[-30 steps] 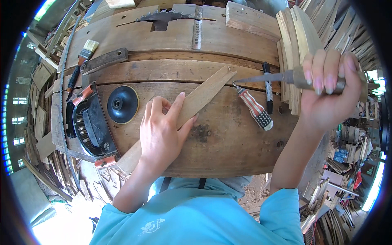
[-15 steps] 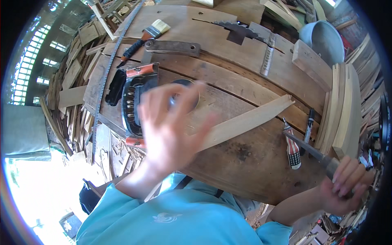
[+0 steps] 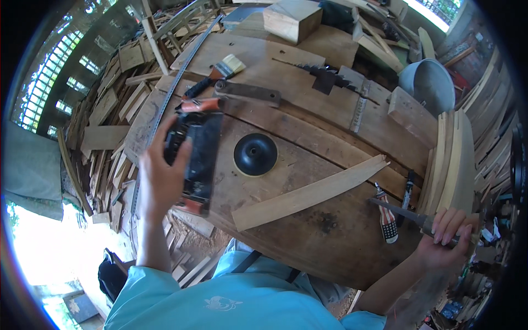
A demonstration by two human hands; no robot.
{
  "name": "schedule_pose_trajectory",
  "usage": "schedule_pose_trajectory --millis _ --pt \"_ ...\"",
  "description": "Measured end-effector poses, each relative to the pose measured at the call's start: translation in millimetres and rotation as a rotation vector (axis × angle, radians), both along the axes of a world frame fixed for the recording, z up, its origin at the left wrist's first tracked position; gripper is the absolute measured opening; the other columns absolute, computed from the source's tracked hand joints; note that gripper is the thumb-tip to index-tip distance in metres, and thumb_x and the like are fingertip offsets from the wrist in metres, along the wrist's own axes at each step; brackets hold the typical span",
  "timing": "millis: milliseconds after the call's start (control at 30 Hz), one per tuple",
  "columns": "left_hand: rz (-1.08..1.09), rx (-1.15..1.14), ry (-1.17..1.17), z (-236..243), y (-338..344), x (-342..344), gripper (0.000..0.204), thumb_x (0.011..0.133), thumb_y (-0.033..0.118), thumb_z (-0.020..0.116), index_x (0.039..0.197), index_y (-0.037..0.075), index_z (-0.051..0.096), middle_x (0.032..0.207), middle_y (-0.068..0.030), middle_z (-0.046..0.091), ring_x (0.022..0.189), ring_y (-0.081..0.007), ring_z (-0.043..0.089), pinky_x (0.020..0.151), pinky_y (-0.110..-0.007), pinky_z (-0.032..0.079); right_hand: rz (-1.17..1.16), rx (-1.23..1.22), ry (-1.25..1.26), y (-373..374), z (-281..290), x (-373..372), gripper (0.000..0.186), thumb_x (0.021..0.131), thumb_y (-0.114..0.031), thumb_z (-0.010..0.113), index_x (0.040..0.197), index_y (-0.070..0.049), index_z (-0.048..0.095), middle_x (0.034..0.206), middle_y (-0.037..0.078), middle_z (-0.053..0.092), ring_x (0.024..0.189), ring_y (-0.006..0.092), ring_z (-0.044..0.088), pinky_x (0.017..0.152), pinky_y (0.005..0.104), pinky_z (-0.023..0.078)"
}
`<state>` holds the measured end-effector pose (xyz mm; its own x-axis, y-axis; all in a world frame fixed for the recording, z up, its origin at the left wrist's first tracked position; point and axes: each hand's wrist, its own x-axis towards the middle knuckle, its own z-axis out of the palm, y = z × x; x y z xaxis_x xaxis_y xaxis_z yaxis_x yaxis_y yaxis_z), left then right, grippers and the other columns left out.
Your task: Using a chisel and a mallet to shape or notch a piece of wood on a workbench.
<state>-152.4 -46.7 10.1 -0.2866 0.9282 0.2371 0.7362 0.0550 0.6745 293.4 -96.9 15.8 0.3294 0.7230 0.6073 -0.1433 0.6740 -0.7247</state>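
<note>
My left hand point(image 3: 161, 173) grips the left side of a black case with orange ends point(image 3: 204, 159), thumb over its dark face and fingers at its outer edge. The case contents are mostly hidden behind that hand. At the right, my right hand point(image 3: 448, 236) is closed round the handle of a chisel-like tool with a narrow grey blade point(image 3: 404, 212); the exact kind is unclear. The blade points left, crossing a tube with red and white stripes and a dark starred end point(image 3: 387, 220). Beside the tube lies a black marker pen point(image 3: 407, 190).
A black round disc point(image 3: 255, 154) and a curved wooden strip point(image 3: 308, 192) lie mid-bench. Behind are a paintbrush point(image 3: 225, 67), a dark wood block point(image 3: 250, 92), a saw blade point(image 3: 330, 80) and a grey bucket point(image 3: 429, 85). Curved boards point(image 3: 448, 159) stand at the right edge.
My left hand has moved left from above the disc to the case, uncovering the disc and the strip's near end. My right hand still holds its tool. The view has shifted slightly.
</note>
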Motion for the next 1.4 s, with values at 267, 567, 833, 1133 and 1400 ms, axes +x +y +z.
schedule_pose_trajectory --millis 267,567,833,1133,1400 --pt "-0.029 0.264 0.396 16 148 -70 0.049 0.097 0.025 0.065 0.143 0.010 0.057 0.118 -0.0215 0.071 0.106 -0.0343 0.071 0.094 -0.042 0.052 0.087 0.023 0.033 6 -4 2 0.024 0.103 -0.021 0.053 0.085 -0.013 0.040 0.061 -0.001 0.043 0.050 0.0084 0.039 0.051 0.0258 0.036" --pt "0.005 0.203 0.501 -39 285 -97 0.044 0.098 0.034 0.064 0.141 0.028 0.060 0.108 -0.0243 0.072 0.099 -0.0436 0.069 0.088 -0.051 0.055 0.152 0.011 0.040 16 0 -4 0.021 0.103 -0.020 0.052 0.088 -0.010 0.041 0.062 0.001 0.044 0.049 0.0115 0.040 0.050 0.0285 0.038" --pt "-0.103 0.177 0.523 -75 308 -106 0.046 0.097 0.034 0.064 0.142 0.025 0.060 0.114 -0.0233 0.072 0.104 -0.0419 0.069 0.092 -0.049 0.054 0.164 -0.096 0.034 24 -5 -33 0.021 0.097 -0.016 0.061 0.087 -0.007 0.044 0.061 0.002 0.047 0.051 0.0121 0.044 0.052 0.0292 0.042" --pt "-0.138 0.431 0.736 -26 222 -16 0.046 0.096 0.036 0.067 0.136 0.014 0.061 0.124 -0.0166 0.064 0.121 -0.0355 0.057 0.106 -0.049 0.044 0.129 -0.084 -0.024 16 -7 -23 0.022 0.099 -0.020 0.055 0.086 -0.009 0.041 0.061 0.002 0.044 0.050 0.0118 0.040 0.051 0.0288 0.038" --pt "-1.138 0.168 0.324 -49 46 135 0.057 0.079 0.025 0.083 0.131 0.013 0.065 0.137 -0.0156 0.055 0.121 -0.0349 0.056 0.099 -0.049 0.052 0.217 -0.036 0.097 15 -13 -14 0.022 0.096 -0.018 0.061 0.086 -0.009 0.044 0.062 0.002 0.049 0.052 0.0122 0.045 0.052 0.0295 0.042"
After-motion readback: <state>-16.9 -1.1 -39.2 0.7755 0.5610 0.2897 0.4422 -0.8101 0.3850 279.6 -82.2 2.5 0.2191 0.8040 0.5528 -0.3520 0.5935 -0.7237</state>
